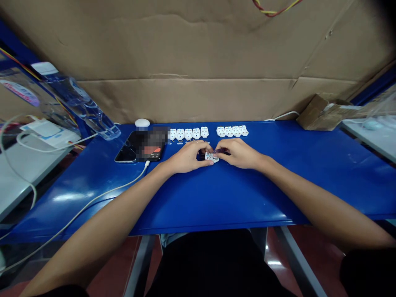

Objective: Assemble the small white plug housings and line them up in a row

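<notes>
My left hand (189, 156) and my right hand (236, 153) meet at the middle of the blue table (216, 194), fingers curled. Between them sits a small white plastic part (211, 157), pinched by my left fingers. My right fingers close on a thin dark object (223, 152) that points at the part; I cannot make out what it is. Just beyond the hands stand two rows of the same white parts, one row on the left (188, 133) and one on the right (232, 131).
A phone (140, 147) lies left of the hands with a white cable (93, 202) running off the near left edge. A clear water bottle (83, 103) leans at the far left. A cardboard box (324, 113) sits far right. A cardboard wall (198, 62) backs the table.
</notes>
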{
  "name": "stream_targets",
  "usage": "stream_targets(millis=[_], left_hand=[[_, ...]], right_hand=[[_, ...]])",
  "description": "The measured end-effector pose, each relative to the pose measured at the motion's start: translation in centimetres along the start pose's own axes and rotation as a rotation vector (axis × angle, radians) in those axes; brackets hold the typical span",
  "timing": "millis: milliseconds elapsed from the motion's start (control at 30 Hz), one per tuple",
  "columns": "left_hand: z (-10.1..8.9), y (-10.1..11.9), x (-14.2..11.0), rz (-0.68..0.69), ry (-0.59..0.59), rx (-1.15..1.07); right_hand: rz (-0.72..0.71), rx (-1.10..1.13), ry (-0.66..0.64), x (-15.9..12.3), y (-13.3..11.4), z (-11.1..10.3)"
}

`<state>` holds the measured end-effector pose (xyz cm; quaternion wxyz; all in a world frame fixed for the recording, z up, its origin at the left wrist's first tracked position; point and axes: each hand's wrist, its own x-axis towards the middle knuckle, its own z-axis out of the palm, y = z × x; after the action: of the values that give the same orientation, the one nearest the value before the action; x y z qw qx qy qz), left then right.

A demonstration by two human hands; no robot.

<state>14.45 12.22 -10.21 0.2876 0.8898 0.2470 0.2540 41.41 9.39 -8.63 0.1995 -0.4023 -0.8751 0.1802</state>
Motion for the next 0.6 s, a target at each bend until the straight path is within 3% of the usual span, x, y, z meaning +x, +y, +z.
stream_targets(millis=[167,267,433,600], left_hand=[[0.0,0.0,0.0,-0.003,-0.009,0.012],[-0.1,0.0,0.0,-0.009,-0.02,0.012],[0.0,-0.1,-0.1,0.001,-0.033,-0.009],[0.1,0.1,-0.2,-0.03,-0.038,0.024]], right_hand=[[-0.135,-0.022,-0.026,-0.4,0.3,-0.1],[-0.175,0.029,0.042,-0.4,0.7,-0.1],[-0.02,0.058,0.238,0.9,2.4,0.4],[0.047,-0.023,0.138,3.1,3.4,0.6]])
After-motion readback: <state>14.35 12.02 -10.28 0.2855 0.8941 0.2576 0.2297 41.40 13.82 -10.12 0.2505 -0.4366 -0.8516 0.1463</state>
